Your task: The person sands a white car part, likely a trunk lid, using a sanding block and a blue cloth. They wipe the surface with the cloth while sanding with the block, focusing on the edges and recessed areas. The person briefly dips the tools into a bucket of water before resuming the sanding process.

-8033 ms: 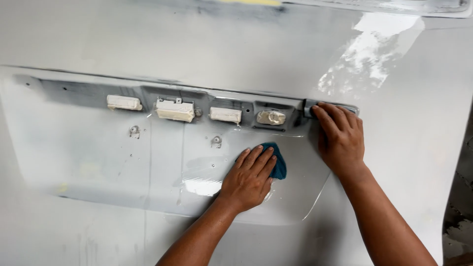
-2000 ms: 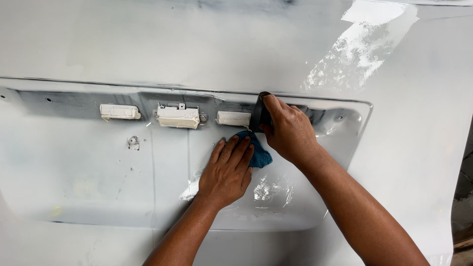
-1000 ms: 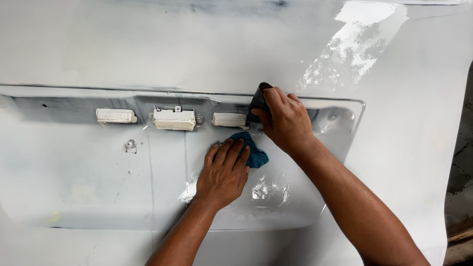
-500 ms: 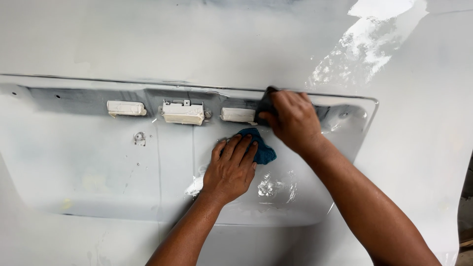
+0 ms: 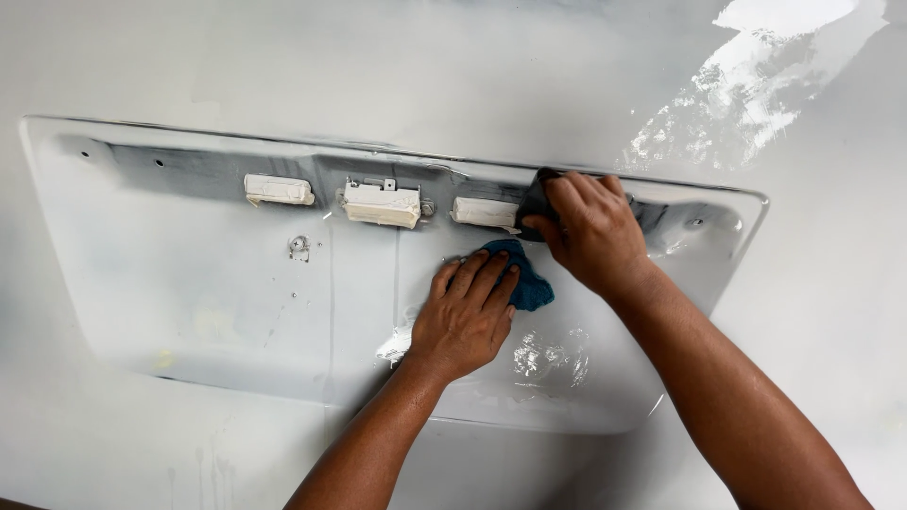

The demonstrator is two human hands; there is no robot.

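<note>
left hand (image 5: pixel 468 312) – flat, fingers spread, pressing a blue cloth (image 5: pixel 525 280) onto the recessed white body panel (image 5: pixel 189 302) | right hand (image 5: pixel 590 231) – closed on a dark sanding block (image 5: pixel 535 202) at the grey upper ledge, just right of three white masked fittings (image 5: pixel 382 203) | wet patches (image 5: pixel 548 357) below the hands

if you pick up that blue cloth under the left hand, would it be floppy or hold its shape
Likely floppy: the blue cloth lies bunched and creased under the left hand. Probably light, being small and thin. It may slide easily, since the white panel looks wet and glossy.
</note>
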